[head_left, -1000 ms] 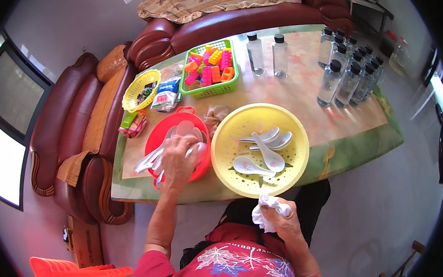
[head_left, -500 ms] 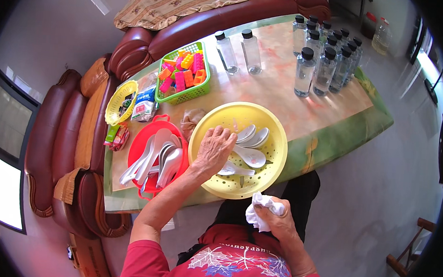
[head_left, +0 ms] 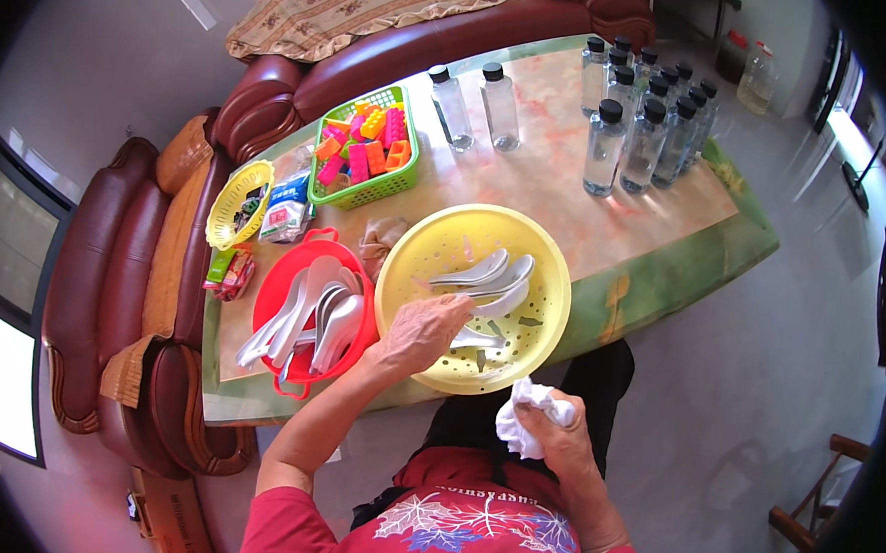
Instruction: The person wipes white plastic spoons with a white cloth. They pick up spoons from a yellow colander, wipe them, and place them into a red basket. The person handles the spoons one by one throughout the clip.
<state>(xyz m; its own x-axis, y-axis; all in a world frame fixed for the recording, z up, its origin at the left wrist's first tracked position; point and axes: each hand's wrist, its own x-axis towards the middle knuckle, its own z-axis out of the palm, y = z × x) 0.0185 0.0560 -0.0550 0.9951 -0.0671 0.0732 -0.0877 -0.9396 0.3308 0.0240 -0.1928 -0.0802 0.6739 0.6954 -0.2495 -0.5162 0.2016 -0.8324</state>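
My left hand reaches over the yellow colander, fingers closed at the handle end of a white soup spoon. The fingertips are partly hidden. Beside it in the colander lie more white soup spoons, and another spoon rests lower down, partly behind my hand. My right hand is closed around a crumpled white cloth, in front of the table's near edge. Left of the colander, a red basket holds several white spoons, their handles toward me.
A green basket of colourful building blocks stands farther back, near a small yellow basket and packets. Two clear bottles stand mid-table; several black-capped bottles crowd the far right. A brownish cloth lies behind the red basket.
My left hand has drawn back toward me, uncovering the upper spoons' handles. The spoon at its fingers has turned and shifted slightly away. My right hand still holds the cloth, nearly in place.
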